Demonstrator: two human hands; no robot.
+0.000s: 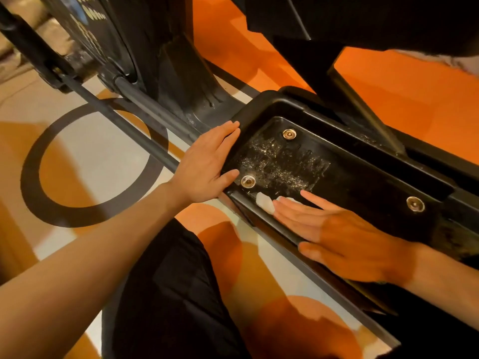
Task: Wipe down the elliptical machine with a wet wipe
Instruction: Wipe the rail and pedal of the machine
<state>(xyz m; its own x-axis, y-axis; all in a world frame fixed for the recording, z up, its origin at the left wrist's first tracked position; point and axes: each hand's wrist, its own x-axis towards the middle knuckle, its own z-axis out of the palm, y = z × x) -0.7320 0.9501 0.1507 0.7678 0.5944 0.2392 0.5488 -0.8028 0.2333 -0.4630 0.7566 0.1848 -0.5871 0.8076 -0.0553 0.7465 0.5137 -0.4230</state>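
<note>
The black foot pedal [363, 185] of the elliptical machine fills the right middle of the view, with a wet, streaky patch [280, 161] and round metal bolts on its floor. My left hand [207, 164] lies flat with straight fingers against the pedal's front rim. My right hand [334, 234] presses flat on the pedal's near edge, fingers straight. A white wet wipe [265, 202] lies under its fingertips, mostly showing at the near wall.
A black crank arm and rod [124, 120] run diagonally at the left beside the machine's dark housing [160, 47]. The floor [85, 161] is white and orange with a black ring. My dark-clothed knee [168, 294] is below the pedal.
</note>
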